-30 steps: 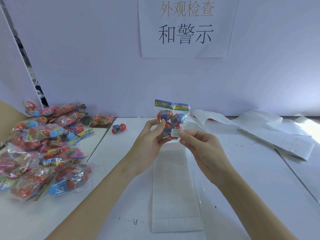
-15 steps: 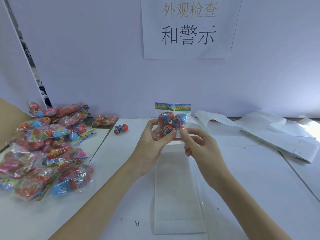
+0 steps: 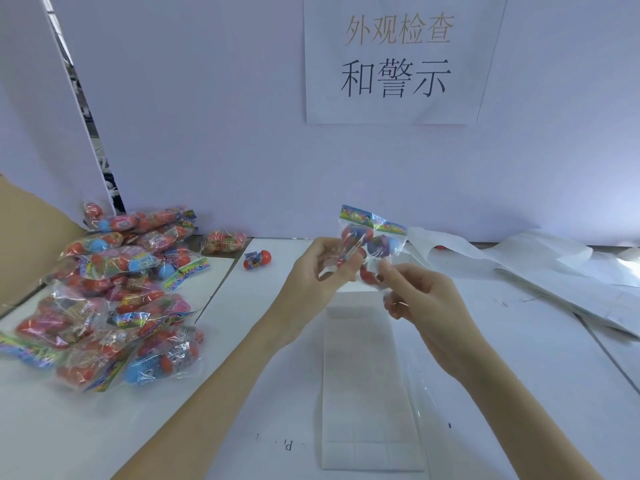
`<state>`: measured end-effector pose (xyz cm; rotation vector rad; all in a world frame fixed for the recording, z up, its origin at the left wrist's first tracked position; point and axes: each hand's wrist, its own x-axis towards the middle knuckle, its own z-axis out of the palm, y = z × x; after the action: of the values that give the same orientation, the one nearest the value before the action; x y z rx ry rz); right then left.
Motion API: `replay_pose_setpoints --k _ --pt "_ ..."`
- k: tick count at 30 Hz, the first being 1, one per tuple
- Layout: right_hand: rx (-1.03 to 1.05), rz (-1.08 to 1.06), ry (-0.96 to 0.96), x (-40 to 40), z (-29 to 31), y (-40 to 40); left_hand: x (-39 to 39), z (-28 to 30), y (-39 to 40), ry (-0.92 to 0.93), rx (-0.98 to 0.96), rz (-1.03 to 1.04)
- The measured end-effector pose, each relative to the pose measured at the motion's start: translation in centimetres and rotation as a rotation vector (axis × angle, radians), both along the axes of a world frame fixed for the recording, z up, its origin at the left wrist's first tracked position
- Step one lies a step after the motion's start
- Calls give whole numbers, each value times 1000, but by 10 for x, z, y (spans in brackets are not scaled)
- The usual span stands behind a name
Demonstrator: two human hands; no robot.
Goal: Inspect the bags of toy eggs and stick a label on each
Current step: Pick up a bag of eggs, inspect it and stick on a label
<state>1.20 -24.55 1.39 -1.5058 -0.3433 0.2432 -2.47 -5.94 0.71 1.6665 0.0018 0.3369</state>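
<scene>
Above the white table (image 3: 242,393), both hands' fingers (image 3: 327,252) pinch one egg bag (image 3: 372,240).

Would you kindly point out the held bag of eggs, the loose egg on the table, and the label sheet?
held bag (image 3: 375,233), head view, on its clear front.
loose egg (image 3: 257,259), head view, on its middle.
label sheet (image 3: 367,393), head view, on its centre.

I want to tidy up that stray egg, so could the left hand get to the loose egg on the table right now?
Probably not yet. The table between the left hand and the loose egg is bare, but its fingers are busy holding the bag with the right hand.
</scene>
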Motion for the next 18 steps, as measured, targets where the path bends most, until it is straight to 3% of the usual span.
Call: replay_pose_setpoints --k 2,4,6,8,10,13,15,18 --pt "60 -26 70 6 7 -8 2 0 6 21 9 20" --pt "291 11 190 13 16 -20 6 -2 14 -13 -29 130" --pt "751 288 310 17 23 -35 8 -5 28 -78 87 352" --pt "1098 681 393 17 24 -46 8 -11 50 -143 420 603" --pt "1095 824 419 18 22 -48 8 -18 77 -110 739 785" --pt "849 666 351 17 13 -38 3 -30 110 222 1034 874" --pt "739 555 339 19 4 -30 -1 -39 121 356 1090 850" --pt "652 487 375 18 -1 -21 -1 -46 129 403 1097 794"
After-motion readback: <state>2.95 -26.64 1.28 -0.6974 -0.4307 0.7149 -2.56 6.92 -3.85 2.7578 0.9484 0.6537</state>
